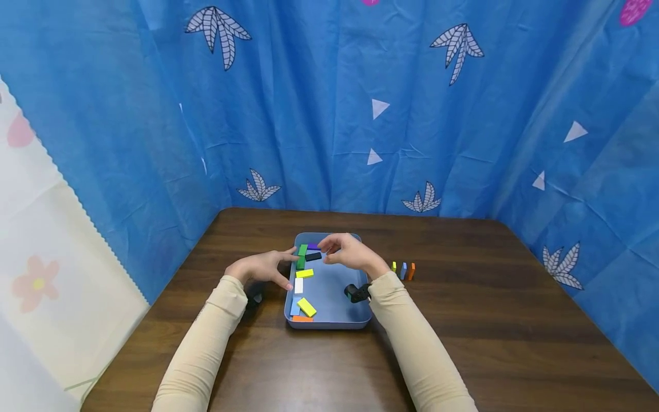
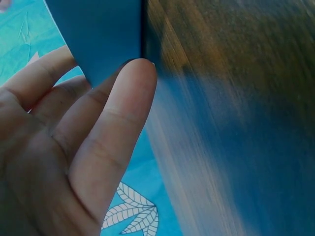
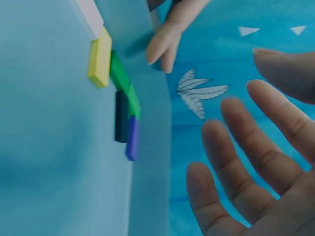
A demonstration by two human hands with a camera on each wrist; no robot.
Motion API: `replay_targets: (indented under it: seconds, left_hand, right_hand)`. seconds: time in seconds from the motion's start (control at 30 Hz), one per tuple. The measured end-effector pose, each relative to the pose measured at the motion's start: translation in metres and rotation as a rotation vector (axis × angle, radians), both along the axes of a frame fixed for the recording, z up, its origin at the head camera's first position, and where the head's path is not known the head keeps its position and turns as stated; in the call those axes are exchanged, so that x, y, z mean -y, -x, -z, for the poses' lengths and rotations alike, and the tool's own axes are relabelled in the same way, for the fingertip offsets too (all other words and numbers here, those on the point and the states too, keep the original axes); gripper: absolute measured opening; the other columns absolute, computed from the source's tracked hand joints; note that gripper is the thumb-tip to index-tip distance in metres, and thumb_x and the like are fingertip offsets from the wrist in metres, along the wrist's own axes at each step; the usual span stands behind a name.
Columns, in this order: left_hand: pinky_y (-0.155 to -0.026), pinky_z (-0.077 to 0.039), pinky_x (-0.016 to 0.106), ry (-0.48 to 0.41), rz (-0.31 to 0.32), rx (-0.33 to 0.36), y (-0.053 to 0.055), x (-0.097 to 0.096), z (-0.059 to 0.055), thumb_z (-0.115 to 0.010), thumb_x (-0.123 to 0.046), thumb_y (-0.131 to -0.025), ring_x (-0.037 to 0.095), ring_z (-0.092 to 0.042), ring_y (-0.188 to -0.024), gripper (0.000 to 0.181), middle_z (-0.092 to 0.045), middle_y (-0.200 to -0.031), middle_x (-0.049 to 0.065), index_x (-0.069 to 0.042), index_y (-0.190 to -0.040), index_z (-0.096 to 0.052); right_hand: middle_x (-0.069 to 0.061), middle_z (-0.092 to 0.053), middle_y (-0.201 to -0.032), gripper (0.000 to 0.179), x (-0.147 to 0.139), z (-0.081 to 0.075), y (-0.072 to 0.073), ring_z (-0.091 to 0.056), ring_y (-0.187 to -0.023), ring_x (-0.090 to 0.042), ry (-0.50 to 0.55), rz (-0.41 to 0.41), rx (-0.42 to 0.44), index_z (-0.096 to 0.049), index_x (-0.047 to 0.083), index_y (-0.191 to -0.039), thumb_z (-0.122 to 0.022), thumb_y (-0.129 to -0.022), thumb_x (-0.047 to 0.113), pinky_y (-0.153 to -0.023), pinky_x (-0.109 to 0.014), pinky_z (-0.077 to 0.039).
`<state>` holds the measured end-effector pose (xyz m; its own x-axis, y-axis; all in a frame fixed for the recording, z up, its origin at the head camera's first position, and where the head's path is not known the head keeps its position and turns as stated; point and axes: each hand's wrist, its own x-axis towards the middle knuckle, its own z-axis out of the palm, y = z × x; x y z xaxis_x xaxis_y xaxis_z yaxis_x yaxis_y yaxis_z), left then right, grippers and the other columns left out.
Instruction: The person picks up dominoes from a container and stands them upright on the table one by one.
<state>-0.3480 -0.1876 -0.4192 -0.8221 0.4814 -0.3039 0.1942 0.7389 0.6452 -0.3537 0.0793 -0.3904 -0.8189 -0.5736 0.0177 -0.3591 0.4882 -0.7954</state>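
Observation:
My left hand (image 1: pixel 262 267) is at the left rim of a blue tray (image 1: pixel 329 325), fingers spread along its side. In the left wrist view, the thumb (image 2: pixel 130 98) overlaps the tray's wall (image 2: pixel 103 34). Over the tray's far part hovers my right hand (image 1: pixel 350 252), fingers loosely bent and holding nothing. Along the tray's left side lie green blocks (image 1: pixel 301 262), a purple block (image 3: pixel 132 140), a black block (image 1: pixel 313 257), a yellow block (image 1: pixel 305 273) and a white block (image 1: pixel 298 285). Nearer me are a light blue block (image 1: pixel 295 306), another yellow block (image 1: pixel 307 307) and an orange block (image 1: pixel 302 319).
Right of the tray, a yellow-green block (image 1: pixel 393 266), a blue block (image 1: pixel 404 270) and an orange block (image 1: pixel 411 271) stand on the wooden table (image 1: pixel 489 320). A black wrist camera (image 1: pixel 356 293) hangs below my right wrist. Blue curtains (image 1: pixel 329 114) border the table's back and sides.

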Motion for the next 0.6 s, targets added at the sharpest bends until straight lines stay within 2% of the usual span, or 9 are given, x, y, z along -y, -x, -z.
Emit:
replay_targets:
  seconds: [0.13, 0.43, 0.6]
  left_hand:
    - [-0.118, -0.022, 0.068, -0.007, -0.003, 0.002, -0.001, 0.0, 0.0, -0.084, -0.034, -0.081, 0.041, -0.015, -0.154, 0.087, -0.009, -0.171, 0.007, -0.015, -0.154, -0.04]
    - [-0.119, -0.023, 0.066, -0.009, 0.0, -0.006, 0.0, 0.002, 0.004, -0.084, -0.034, -0.081, 0.039, -0.016, -0.154, 0.087, -0.009, -0.171, 0.005, -0.016, -0.154, -0.041]
    - [-0.118, -0.022, 0.067, -0.017, -0.002, 0.008, -0.001, 0.002, 0.003, -0.083, -0.033, -0.082, 0.04, -0.014, -0.154, 0.087, -0.008, -0.171, 0.005, -0.016, -0.155, -0.04]
  right_hand:
    - [-0.023, -0.061, -0.132, 0.036, 0.005, 0.006, 0.007, -0.06, -0.115, -0.031, -0.023, 0.031, 0.012, -0.065, 0.005, -0.127, -0.07, -0.091, 0.005, -0.097, -0.044, -0.056]
    - [-0.021, -0.06, -0.133, 0.042, 0.013, 0.021, 0.019, -0.058, -0.117, -0.031, -0.082, 0.021, 0.097, -0.061, 0.0, -0.131, -0.07, -0.091, 0.004, -0.102, -0.046, -0.052]
    - [-0.016, -0.063, -0.13, 0.042, 0.017, 0.027, 0.022, -0.058, -0.119, -0.029, -0.125, 0.02, 0.133, -0.062, 0.003, -0.131, -0.072, -0.089, 0.004, -0.104, -0.045, -0.051]
